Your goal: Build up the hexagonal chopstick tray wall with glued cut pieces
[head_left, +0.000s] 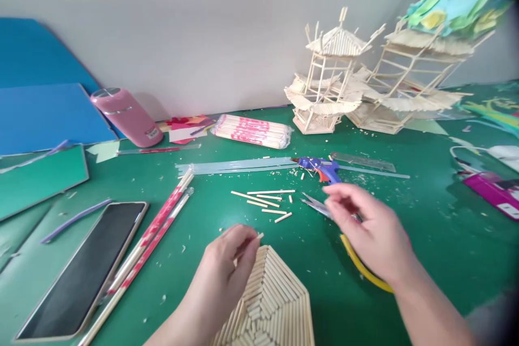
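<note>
My left hand is closed in a pinch on a short wooden stick piece, whose tip shows past the fingers. Beneath this hand is a many-sided panel of sticks laid in rings; the hand and forearm hide part of it. My right hand hovers with loosely curled fingers, thumb and forefinger apart, over scissors with a yellow handle. Just beyond its fingertips lies a blue glue gun with an orange trigger. Several cut sticks lie between the hands.
Stick-built pavilion models stand at the back right. A wrapped stick bundle, a pink bottle and clear glue sticks lie toward the back. At left are a phone and packaged sticks; a magenta device sits at right.
</note>
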Tool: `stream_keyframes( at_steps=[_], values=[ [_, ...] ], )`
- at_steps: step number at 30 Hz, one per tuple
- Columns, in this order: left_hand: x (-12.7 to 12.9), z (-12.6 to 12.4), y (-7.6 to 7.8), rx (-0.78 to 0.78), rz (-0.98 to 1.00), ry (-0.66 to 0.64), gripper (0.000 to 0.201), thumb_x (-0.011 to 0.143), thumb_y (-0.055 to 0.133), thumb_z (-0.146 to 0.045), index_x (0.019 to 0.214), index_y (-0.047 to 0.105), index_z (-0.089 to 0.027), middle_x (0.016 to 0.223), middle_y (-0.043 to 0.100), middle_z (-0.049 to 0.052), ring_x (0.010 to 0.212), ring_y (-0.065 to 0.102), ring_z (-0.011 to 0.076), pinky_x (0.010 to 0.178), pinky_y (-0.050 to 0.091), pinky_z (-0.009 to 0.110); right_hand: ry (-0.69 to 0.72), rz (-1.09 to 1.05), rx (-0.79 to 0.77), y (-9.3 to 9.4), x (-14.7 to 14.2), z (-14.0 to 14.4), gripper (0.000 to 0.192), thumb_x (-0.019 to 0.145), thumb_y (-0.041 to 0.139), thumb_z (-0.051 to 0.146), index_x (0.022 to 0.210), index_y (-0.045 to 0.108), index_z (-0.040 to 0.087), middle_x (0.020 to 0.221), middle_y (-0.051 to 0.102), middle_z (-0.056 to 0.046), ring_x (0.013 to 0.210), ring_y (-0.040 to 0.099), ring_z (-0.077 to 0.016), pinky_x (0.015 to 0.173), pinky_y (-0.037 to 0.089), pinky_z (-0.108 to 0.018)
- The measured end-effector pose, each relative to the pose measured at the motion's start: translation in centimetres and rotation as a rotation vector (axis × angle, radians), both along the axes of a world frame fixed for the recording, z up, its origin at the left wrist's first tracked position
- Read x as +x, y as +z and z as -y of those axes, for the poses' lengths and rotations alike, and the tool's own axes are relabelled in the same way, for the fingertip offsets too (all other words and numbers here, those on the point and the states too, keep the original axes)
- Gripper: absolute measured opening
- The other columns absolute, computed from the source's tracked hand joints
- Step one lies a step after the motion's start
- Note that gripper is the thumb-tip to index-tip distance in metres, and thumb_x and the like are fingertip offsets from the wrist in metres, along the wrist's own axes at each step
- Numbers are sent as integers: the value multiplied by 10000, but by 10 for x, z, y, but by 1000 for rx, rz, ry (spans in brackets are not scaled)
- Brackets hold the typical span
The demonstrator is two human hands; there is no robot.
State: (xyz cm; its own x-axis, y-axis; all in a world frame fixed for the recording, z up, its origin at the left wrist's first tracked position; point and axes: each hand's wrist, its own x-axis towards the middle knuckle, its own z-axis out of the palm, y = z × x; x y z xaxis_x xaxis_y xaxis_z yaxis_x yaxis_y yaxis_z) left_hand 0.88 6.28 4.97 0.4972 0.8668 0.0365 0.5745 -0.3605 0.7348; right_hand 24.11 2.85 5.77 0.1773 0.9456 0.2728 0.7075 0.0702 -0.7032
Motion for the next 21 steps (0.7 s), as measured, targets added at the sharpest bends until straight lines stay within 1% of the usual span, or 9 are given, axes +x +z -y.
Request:
stream_keyframes(
  at_steps=[2, 3, 5, 7, 9, 11, 16, 18, 21],
  values=[
    [1, 2, 2, -24, 47, 8, 220, 887, 386, -281, 731, 503, -178, 588, 495, -35, 529, 460, 94, 492, 377, 189, -173, 44, -25, -5, 30, 16, 183, 843, 477, 335, 976, 547, 229, 825, 603, -31, 668, 580, -141, 598, 482, -253],
    [1, 2, 3, -36, 72, 17, 219, 884, 393, -291, 735, 506, -179, 580, 491, -39, 527, 460, 92, 486, 377, 184, -230, 83, -61, -10, 44, 25, 194, 836, 479, 343, 976, 543, 225, 853, 611, -42, 710, 595, -157, 620, 490, -265],
    [2, 3, 3, -54, 127, 55, 217, 873, 413, -301, 731, 518, -177, 570, 489, -40, 522, 462, 90, 473, 378, 178, -272, 199, -154, -23, 69, 45, 198, 824, 476, 339, 971, 538, 223, 883, 609, -56, 748, 602, -184, 628, 498, -291],
    [3, 4, 1, -60, 182, 104, 203, 857, 440, -297, 725, 531, -172, 568, 503, -36, 519, 468, 90, 466, 383, 176, -188, 265, -254, -36, 85, 61, 251, 818, 466, 309, 1052, 495, 224, 1012, 575, -83, 861, 589, -215, 601, 504, -291],
    [4, 6, -2, -35, 231, 143, 177, 842, 466, -281, 731, 544, -169, 581, 528, -28, 522, 477, 91, 467, 392, 177, -74, 308, -304, -43, 92, 70, 319, 808, 460, 250, 1127, 454, 232, 1152, 514, -90, 987, 553, -225, 747, 497, -328],
    [5, 8, -6, 25, 265, 157, 146, 837, 479, -253, 741, 549, -168, 599, 542, -23, 528, 481, 90, 475, 397, 177, -3, 319, -353, -40, 94, 71, 370, 796, 465, 216, 1163, 424, 241, 1182, 503, -82, 1010, 550, -214, 804, 484, -330],
    [2, 16, -20, 181, 280, 74, 89, 847, 464, -172, 799, 538, -174, 638, 539, -17, 540, 478, 87, 501, 401, 187, 165, 402, -535, -14, 89, 54, 406, 769, 482, 182, 1161, 412, 262, 1105, 569, -47, 952, 587, -171, 784, 495, -281],
    [0, 17, -24, 218, 290, 54, 81, 849, 456, -149, 839, 531, -179, 668, 547, -10, 559, 490, 92, 517, 409, 195, 208, 526, -533, -9, 87, 47, 371, 759, 495, 194, 1123, 442, 246, 1057, 592, -48, 889, 606, -167, 724, 509, -267],
    [-3, 18, -26, 243, 296, 60, 90, 852, 443, -131, 855, 519, -179, 686, 547, -5, 571, 488, 94, 529, 411, 201, 238, 668, -501, -11, 85, 37, 210, 792, 446, 195, 986, 523, 214, 915, 635, -51, 755, 625, -170, 636, 509, -274]
  ],
)
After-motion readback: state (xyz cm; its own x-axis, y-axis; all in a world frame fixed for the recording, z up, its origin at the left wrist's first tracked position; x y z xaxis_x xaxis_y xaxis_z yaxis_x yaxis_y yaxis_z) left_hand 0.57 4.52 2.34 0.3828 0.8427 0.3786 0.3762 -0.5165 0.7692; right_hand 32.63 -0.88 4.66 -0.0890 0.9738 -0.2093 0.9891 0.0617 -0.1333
